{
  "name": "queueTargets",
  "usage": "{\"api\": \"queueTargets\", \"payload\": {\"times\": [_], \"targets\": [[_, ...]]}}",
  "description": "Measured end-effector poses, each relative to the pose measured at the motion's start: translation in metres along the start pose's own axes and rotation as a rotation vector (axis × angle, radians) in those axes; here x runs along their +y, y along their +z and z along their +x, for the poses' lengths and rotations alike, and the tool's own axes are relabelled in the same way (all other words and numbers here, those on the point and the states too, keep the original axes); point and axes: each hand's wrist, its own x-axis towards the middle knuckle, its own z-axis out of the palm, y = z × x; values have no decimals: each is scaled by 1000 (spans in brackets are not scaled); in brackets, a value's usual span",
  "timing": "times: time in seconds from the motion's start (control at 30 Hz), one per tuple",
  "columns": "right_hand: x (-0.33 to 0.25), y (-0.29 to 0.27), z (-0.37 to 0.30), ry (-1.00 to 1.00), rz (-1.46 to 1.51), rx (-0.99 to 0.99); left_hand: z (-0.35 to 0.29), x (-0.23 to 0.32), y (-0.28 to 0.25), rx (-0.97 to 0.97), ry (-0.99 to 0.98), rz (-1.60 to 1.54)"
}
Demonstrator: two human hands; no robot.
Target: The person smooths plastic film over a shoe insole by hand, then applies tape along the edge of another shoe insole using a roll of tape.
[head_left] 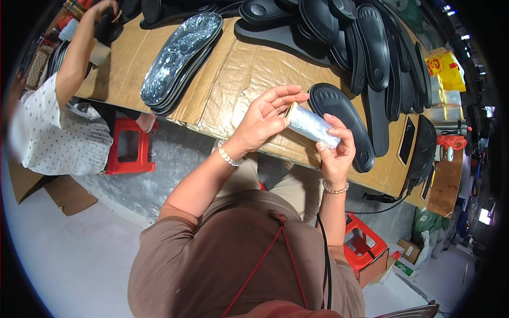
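I hold a small roll of clear plastic film (312, 125) on a cardboard core in front of me, above the table's near edge. My left hand (263, 121) grips its left end, fingers spread over the top. My right hand (336, 151) holds the right end, thumb and fingertips on the film. Just beyond the roll a black shoe insole (345, 119) lies flat on the cardboard-covered table (249, 69).
A stack of film-wrapped insoles (180, 58) lies at the left. Many black insoles (371, 47) are piled at the back right. Another person in a dotted white top (53, 138) works at the far left. Red plastic stools (130, 146) stand under the table.
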Motion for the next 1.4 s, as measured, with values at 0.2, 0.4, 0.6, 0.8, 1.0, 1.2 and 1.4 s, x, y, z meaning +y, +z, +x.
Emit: {"api": "queueTargets", "payload": {"times": [0.2, 0.4, 0.6, 0.8, 1.0, 1.2, 1.4], "targets": [[3, -2, 2, -68, -23, -42, 2, -1, -3, -24, -48, 17], [6, -3, 4, -131, -67, -73, 2, 2, -3, -51, -85, 52], [7, -4, 3, -148, -137, -58, -1, 5, 4, -72, -34, 84], [12, -7, 5, -127, -96, -36, -1, 5, 7, -190, 51, 176], [1, -5, 4, 119, 198, 27, -5, 3, 9, -108, 12, 36], [-2, -7, 4, 262, 377, 18, -5, 3, 9, -29, 74, 130], [-2, -7, 5, 271, 302, 17, -3, 0, 12, -6, 105, 206]]}}
